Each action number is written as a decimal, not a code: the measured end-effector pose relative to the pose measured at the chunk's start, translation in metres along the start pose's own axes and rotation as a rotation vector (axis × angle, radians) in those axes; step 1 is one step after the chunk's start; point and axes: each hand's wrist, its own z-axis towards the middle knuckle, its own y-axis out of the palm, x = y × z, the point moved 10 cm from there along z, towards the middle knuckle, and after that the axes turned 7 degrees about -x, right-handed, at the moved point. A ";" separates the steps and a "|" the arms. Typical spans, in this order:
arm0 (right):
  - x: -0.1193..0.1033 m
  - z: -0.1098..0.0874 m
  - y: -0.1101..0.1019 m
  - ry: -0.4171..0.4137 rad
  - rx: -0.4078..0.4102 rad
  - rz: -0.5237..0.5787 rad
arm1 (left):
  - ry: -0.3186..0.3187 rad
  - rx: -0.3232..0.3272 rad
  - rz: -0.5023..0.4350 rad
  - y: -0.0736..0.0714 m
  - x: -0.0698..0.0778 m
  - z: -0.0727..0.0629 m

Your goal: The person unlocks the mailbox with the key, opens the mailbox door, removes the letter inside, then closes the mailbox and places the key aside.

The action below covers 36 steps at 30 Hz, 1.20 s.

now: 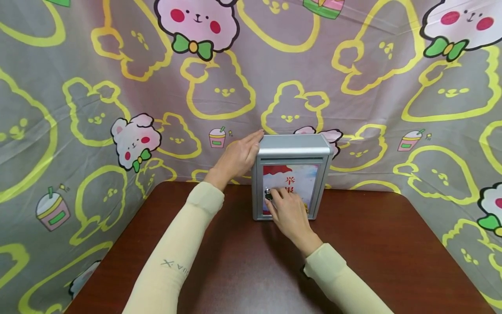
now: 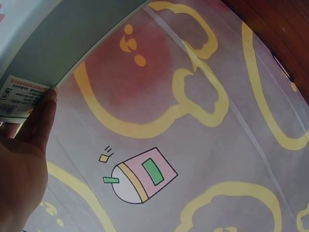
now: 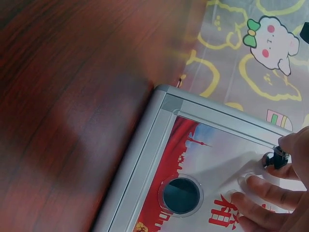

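Note:
A grey metal report box (image 1: pixel 295 145) with a red and white front panel stands upright on the table. My left hand (image 1: pixel 240 156) rests against the box's upper left side, its fingers straight. Beside those fingers, the left wrist view shows a printed label (image 2: pixel 21 94) on the box's side. My right hand (image 1: pixel 291 214) is in front of the panel, pinching a small black-headed key (image 3: pixel 278 158) at the lock (image 3: pixel 268 159) between thumb and finger. Its other fingers touch the panel. A round dark window (image 3: pixel 181 195) sits in the panel; the right hand hides it in the head view.
The brown wooden table (image 1: pixel 368 244) carries the box near its back edge. Close behind and to both sides hangs a grey cloth (image 1: pixel 219 87) printed with cartoon figures.

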 end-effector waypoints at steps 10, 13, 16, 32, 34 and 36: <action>0.000 -0.002 0.002 0.008 -0.007 -0.004 | -0.004 -0.002 -0.006 0.002 0.001 0.000; 0.001 -0.003 0.001 0.012 -0.003 -0.001 | 0.004 0.002 -0.006 0.003 0.001 0.001; 0.000 -0.002 0.000 0.009 0.005 -0.003 | 0.003 0.010 -0.005 0.001 0.001 0.001; -0.004 -0.002 -0.003 -0.023 0.048 -0.024 | 0.008 0.023 0.002 -0.001 0.003 -0.001; -0.004 -0.002 -0.003 -0.029 0.060 -0.027 | 0.016 0.030 0.004 -0.001 0.003 -0.001; -0.004 -0.003 -0.003 -0.036 0.070 -0.031 | 0.017 0.032 0.004 -0.001 0.003 -0.001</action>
